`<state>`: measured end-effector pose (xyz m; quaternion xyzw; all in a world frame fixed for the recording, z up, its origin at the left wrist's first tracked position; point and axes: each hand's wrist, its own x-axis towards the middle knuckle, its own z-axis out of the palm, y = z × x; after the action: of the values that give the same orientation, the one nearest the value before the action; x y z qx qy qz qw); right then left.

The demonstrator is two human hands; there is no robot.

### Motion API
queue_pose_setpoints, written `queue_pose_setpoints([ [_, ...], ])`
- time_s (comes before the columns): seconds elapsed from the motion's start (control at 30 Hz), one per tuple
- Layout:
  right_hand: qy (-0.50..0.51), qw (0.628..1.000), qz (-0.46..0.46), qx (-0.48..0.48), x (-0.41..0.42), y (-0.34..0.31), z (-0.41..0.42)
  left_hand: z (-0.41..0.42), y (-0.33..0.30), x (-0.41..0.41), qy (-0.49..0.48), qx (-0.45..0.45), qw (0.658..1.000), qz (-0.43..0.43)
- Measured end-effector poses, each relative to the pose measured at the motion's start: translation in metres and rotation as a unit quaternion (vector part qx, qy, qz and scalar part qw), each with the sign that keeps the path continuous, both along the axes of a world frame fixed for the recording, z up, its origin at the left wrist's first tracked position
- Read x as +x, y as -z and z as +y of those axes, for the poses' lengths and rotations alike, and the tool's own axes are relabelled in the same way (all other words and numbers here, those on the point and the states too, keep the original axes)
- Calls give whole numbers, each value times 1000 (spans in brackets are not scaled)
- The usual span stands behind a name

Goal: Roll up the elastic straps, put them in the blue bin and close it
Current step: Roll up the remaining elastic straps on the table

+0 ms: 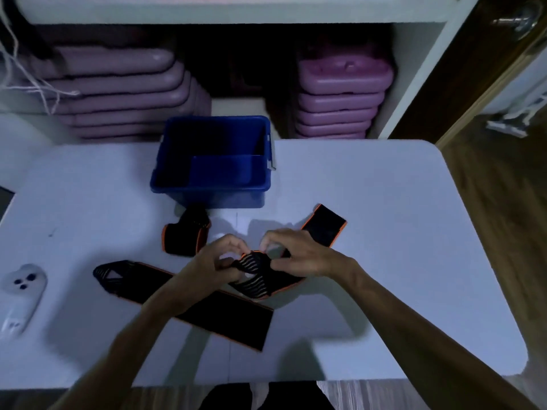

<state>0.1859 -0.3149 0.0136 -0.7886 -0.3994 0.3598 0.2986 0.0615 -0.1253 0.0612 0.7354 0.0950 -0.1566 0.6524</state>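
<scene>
Here, the left hand [217, 258] and right hand [299, 251] both pinch the striped end of a black, orange-edged elastic strap [324, 226] on the white table [384, 232], near the open blue plastic bin [213, 161].

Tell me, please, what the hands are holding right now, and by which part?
Both the left hand and the right hand pinch the striped end of one black, orange-edged elastic strap, apparently starting its roll; its plain end lies on the table.

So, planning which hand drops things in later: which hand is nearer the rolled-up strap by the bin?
Left. The left hand sits just right of the rolled-up strap; the right hand is farther right.
</scene>
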Motion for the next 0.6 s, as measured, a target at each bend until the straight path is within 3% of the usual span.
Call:
queue_pose_setpoints([
  [0.2,-45,991,113,-61,-31,8,51,101,-5,-46,-167,-62,984,12],
  [0.3,-45,985,139,-97,-43,22,53,148,-1,-62,-234,19,972,27],
  [0.4,-5,977,193,-91,-59,36,57,184,6,-73,-234,69,969,38],
  [0.6,51,997,30,-46,-107,37,93,224,28,-75,-281,163,944,55],
])
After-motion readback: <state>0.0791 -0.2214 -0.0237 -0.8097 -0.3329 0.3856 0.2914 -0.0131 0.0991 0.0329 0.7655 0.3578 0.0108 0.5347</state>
